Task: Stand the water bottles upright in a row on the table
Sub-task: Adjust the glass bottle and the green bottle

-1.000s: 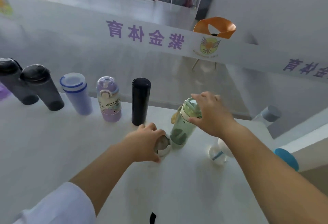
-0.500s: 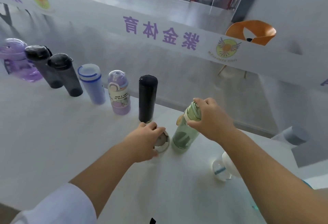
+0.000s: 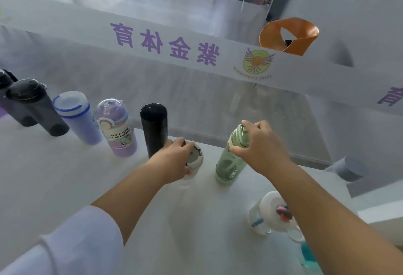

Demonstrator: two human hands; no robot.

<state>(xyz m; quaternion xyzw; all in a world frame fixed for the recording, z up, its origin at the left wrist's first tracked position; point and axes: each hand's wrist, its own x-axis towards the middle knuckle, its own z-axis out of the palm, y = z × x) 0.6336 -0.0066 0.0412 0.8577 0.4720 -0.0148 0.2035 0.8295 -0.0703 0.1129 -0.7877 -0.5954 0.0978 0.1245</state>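
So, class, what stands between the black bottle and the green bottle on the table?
In the head view, a white bottle stands between the black bottle and the green bottle, with the left hand gripping its top.

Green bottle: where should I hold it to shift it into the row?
The green bottle stands upright, so probably take its lid from above and the right, as the right hand does; the left hand on the white bottle crowds its left side.
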